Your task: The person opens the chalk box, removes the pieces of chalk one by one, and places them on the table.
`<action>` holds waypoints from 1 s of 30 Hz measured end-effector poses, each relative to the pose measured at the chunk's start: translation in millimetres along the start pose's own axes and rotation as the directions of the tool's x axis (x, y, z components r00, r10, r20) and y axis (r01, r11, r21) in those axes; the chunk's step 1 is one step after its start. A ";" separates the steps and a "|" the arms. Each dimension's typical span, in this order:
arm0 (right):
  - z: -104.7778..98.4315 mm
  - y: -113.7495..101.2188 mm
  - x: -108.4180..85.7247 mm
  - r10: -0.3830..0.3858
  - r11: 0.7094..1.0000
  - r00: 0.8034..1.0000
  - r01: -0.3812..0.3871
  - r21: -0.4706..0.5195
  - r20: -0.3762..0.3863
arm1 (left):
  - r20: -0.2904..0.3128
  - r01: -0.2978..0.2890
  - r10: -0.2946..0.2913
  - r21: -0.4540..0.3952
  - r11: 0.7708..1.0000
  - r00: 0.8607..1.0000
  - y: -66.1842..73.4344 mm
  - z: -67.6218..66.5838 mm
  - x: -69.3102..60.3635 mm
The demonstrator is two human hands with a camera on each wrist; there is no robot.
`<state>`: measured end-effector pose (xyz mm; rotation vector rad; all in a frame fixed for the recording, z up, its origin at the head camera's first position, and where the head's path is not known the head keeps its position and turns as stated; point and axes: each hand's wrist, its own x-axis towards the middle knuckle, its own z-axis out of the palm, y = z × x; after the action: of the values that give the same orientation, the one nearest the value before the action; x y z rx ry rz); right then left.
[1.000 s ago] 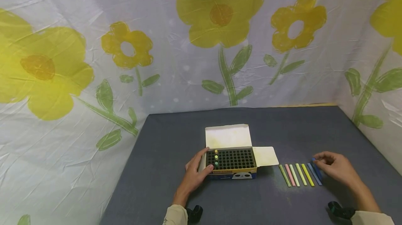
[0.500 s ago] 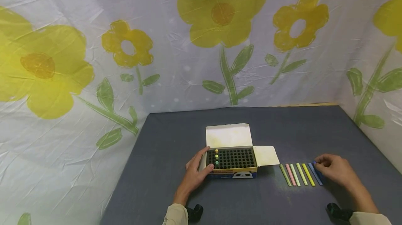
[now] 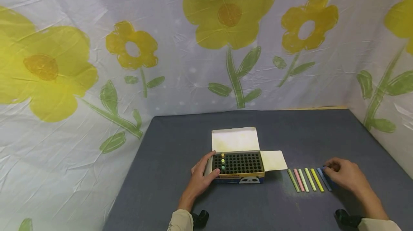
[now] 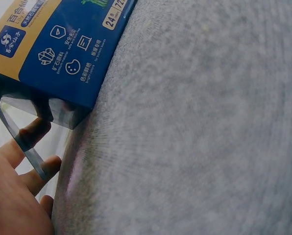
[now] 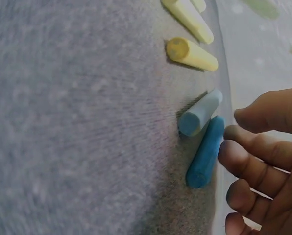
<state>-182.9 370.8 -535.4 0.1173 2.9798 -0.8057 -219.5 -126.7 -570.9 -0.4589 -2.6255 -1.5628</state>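
Observation:
A chalk box (image 3: 240, 178) with a panda on its front stands open on the dark table. Three chalks (image 3: 223, 161) stand in its black holed insert, at the left. My left hand (image 3: 198, 179) grips the box's left end, thumb at the near corner; the left wrist view shows some fingers beside a clear strip. At the right, my right hand (image 3: 346, 175) is at a dark blue chalk (image 5: 206, 154). Its fingertips are close by the chalk's far end, thumb apart from it. A lighter blue chalk (image 5: 200, 115) lies alongside.
Left of the blue chalks lie a yellow chalk (image 3: 317, 179), a pale yellow one (image 3: 309, 179), a whitish one (image 3: 303, 179), a pink one (image 3: 298, 179) and a green one (image 3: 293, 180) in a row. The box's side flap (image 3: 273, 160) sticks out toward them. A flowered curtain (image 3: 180, 80) hangs behind.
My right hand has shifted slightly right and its fingers now cover more of the dark blue chalk in the head view. My left hand and the box stay put.

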 end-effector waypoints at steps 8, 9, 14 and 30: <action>4.2 -17.7 -3.5 -0.034 0.995 0.990 0.046 0.087 -0.135 | -0.002 0.000 0.000 0.001 1.000 1.000 -1.3 0.4 -0.1; 5.6 -21.3 -4.0 -0.040 0.993 0.985 0.058 0.106 -0.165 | -0.003 0.000 0.000 0.005 1.000 1.000 -1.9 0.6 -0.1; 13.9 -37.7 -3.9 -0.074 0.966 0.952 0.142 0.215 -0.297 | -0.001 0.004 -0.003 0.013 1.000 1.000 -2.6 0.9 -0.1; 39.1 -91.7 2.7 -0.201 0.832 0.927 0.332 0.445 -0.317 | -0.004 0.022 -0.022 0.006 1.000 1.000 -1.6 1.3 0.3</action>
<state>-192.4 272.3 -523.4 -0.2046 2.9755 -1.7039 -220.1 -126.2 -572.9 -0.4270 -2.6404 -1.5597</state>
